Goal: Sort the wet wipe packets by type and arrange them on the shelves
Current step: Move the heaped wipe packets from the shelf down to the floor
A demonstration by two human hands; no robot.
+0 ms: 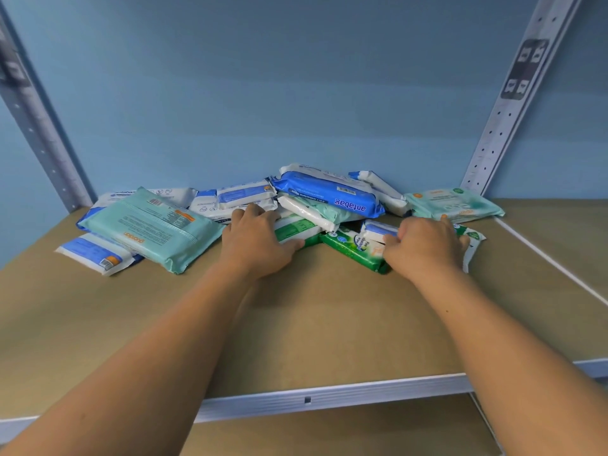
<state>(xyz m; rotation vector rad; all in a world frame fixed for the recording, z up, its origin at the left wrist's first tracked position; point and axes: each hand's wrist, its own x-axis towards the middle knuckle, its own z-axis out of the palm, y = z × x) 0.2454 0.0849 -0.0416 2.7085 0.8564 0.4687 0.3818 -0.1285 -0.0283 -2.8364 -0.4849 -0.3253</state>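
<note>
A jumbled pile of wet wipe packets lies at the back of the brown shelf board (312,324). A large pale-teal packet (154,227) sits at the left over small blue-and-white packets (95,253). A blue antabax packet (329,192) tops the middle. My left hand (260,241) lies on a green packet (296,230), thumb along its front edge, fingers curled over it. My right hand (427,248) grips a second green packet (357,250) with a small blue-and-white packet (378,230) on it. Another pale-teal packet (454,204) lies at the right.
Perforated metal uprights stand at the back left (39,133) and back right (506,106) against a blue wall. The shelf has a metal front rail (329,394), with another shelf board below it. A second board adjoins on the right (566,245).
</note>
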